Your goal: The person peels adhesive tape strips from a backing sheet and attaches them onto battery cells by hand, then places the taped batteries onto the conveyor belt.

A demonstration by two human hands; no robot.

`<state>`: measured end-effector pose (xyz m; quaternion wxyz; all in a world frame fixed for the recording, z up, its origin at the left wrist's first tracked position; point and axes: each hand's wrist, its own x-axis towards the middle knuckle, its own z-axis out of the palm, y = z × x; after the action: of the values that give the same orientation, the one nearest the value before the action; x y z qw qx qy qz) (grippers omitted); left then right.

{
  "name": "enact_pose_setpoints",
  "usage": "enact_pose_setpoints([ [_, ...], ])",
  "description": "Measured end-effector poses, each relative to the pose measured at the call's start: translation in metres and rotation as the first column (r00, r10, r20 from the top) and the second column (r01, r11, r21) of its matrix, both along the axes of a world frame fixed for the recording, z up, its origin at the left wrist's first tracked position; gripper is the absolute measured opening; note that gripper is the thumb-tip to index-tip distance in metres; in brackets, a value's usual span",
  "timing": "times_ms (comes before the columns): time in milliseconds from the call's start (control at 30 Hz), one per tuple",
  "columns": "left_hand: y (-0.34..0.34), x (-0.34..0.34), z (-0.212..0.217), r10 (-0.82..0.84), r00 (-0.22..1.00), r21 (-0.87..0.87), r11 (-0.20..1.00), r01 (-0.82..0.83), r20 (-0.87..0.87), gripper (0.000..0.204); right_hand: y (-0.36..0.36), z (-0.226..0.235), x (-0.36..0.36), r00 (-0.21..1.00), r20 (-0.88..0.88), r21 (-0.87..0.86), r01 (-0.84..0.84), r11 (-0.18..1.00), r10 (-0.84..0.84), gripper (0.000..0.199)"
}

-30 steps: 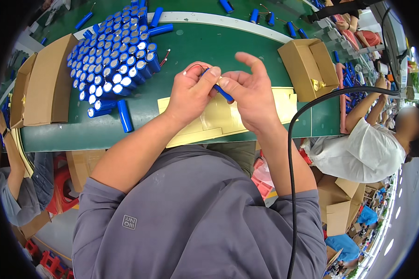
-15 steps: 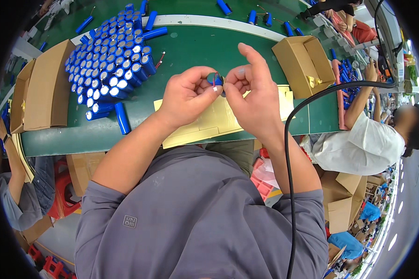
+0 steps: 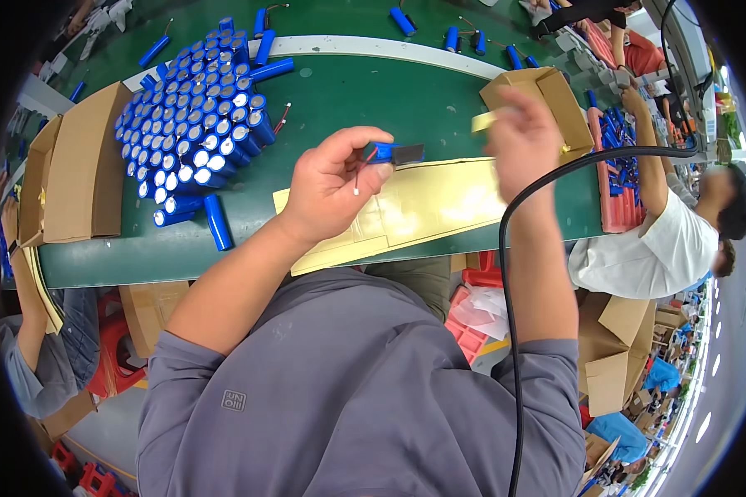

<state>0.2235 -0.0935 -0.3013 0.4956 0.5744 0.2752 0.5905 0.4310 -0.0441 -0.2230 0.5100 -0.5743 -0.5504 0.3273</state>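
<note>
Head view: left hand (image 3: 327, 195), fingers clamped on 1 blue battery cell (image 3: 392, 153) w/ thin red-white wire, held above the yellow sheet (image 3: 439, 203) on the green bench (image 3: 373, 91). Right hand (image 3: 522, 141) raised, blurred, thumb & forefinger pinched on 1 small yellow tape piece (image 3: 482, 122). Stack of blue cells (image 3: 195, 124) at left, too many to count; 1 loose cell (image 3: 218, 222) beside it. 2 cardboard boxes: 1 left (image 3: 79, 174), 1 right (image 3: 555, 99). 1 black cable (image 3: 506, 273).

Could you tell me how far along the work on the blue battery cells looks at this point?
Done: loose cells lie on the belt beyond. In hand: the left hand holds one wired blue cell; the right hand lifts a yellowish strip. Left: a big cluster of cells waits.
</note>
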Motion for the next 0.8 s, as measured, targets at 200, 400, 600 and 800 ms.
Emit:
enact_pose_setpoints([
  [200, 0.001, 0.002, 0.014, -0.084, 0.989, -0.217, 0.970, 0.109, 0.122, 0.028, 0.036, 0.016, 0.096, -0.027, 0.858, 0.500, -0.192, 0.845, -0.514, 0.016],
  [400, 0.005, -0.004, 0.016, -0.062, 0.983, -0.370, 0.921, 0.124, 0.175, 0.027, -0.021, 0.000, -0.025, 0.799, 0.280, -0.179, -0.502, 0.846, 0.533, 0.056],
  [600, 0.015, -0.004, 0.022, 0.092, 0.964, -0.649, 0.755, 0.096, 0.249, 0.034, 0.049, -0.006, -0.062, 0.864, 0.467, -0.017, -0.204, 0.979, 0.188, 0.055],
  [800, 0.016, -0.009, 0.017, 0.190, 0.939, -0.627, 0.779, 0.034, 0.287, 0.021, 0.059, 0.000, -0.085, 0.842, 0.512, 0.157, -0.284, 0.946, 0.168, 0.027],
])
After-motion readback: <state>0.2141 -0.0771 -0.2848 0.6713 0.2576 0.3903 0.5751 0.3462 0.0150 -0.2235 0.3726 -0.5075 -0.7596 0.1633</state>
